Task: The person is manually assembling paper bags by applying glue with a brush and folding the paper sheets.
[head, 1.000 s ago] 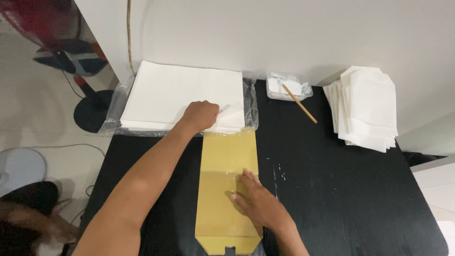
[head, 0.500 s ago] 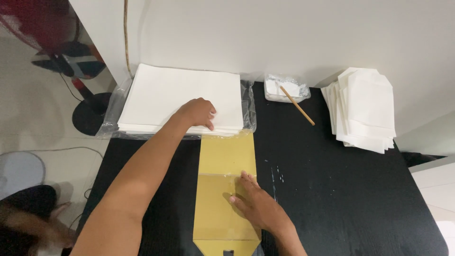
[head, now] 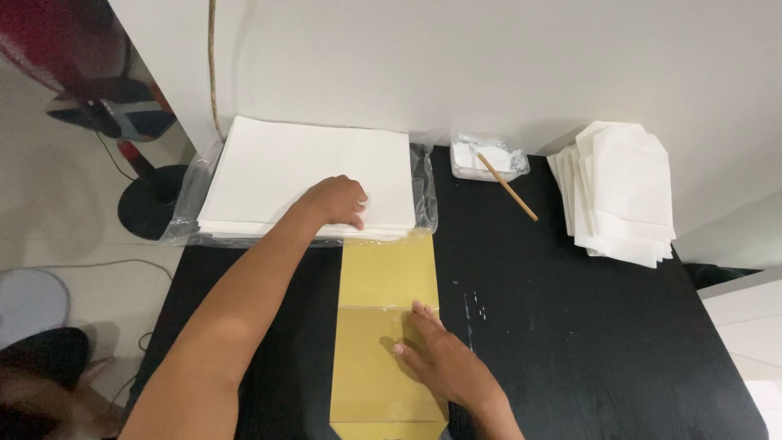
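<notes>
Both hands lie flat and neither has a closed grip on anything. Left hand (head: pixel 338 201) reaches far across the counter (head: pixel 570 326) and rests palm down on the near edge of the stack of white paper (head: pixel 277 163), its fingers curled lightly at the top sheet's near right part; whether a sheet is pinched between the fingertips cannot be told. That stack sits at the far left of the black counter on a clear plastic wrapper (head: pixel 186 204) whose edges show around it. Right hand (head: pixel 444 363) presses down open, fingers spread, on the yellow folded sheet (head: pixel 383 285), which lies in the near middle of the counter with its far edge touching the near edge of the white stack and wrapper. A crease runs across the yellow sheet just beyond the right hand's fingertips. At the far middle, by the wall, stands a small clear tub (head: pixel 487 155) holding white stuff, with a thin wooden stick (head: pixel 507 187) leaning out of it toward the right. Well to the right lies a pile of white paper bags (head: pixel 623 191).
</notes>
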